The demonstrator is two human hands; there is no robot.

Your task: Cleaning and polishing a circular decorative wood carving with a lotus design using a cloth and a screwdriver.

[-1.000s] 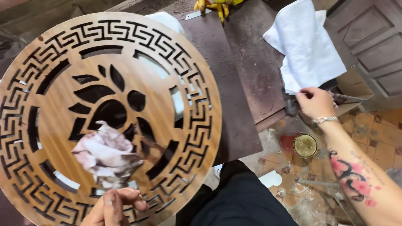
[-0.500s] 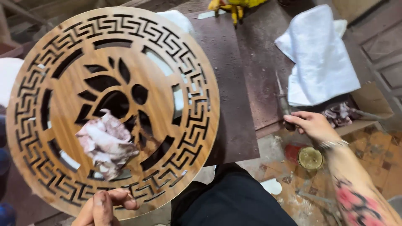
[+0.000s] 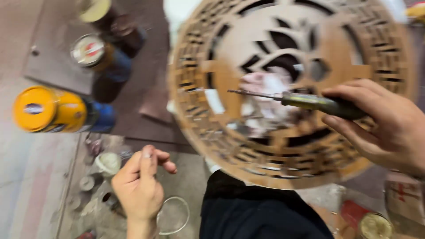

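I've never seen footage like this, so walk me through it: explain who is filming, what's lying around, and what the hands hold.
There is no machine here. A person wears a camera on the head, so the one view looks down at their own two hands. The right hand grips a thin pointed tool, its tip over a round carved wooden panel with cut-out patterns. A crumpled rag lies on the panel's middle. The left hand is empty, fingers loosely curled, beside the panel above the floor. To the left stand spray cans: one with a yellow cap and two more behind it. The picture is blurred, so finer details can't be told.
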